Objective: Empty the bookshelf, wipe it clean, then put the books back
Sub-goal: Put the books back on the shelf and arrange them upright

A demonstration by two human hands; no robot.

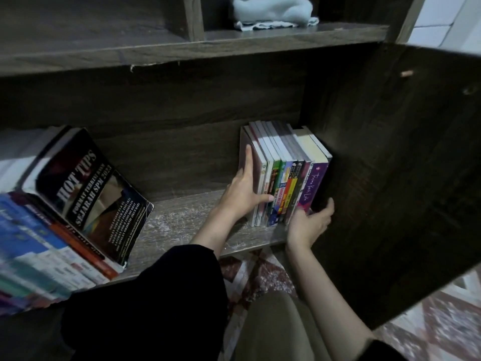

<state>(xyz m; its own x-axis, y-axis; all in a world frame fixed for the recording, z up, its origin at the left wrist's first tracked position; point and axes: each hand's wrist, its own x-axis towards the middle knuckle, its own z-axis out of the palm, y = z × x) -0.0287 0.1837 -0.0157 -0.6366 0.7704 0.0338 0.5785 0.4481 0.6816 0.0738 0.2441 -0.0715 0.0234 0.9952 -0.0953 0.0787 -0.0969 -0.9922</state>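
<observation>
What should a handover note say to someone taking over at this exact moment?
Left hand: fingers flat against the left cover of the upright books, thumb across the spines.
Right hand: fingers curled round the row's lower right end.
Black book leans on a stack at the shelf's left; cloth lies on the shelf above.
Done: cannot tell; the shelf board shows whitish marks.
Left: both book groups are on the shelf; whether this row is coming out or going back is unclear.
</observation>
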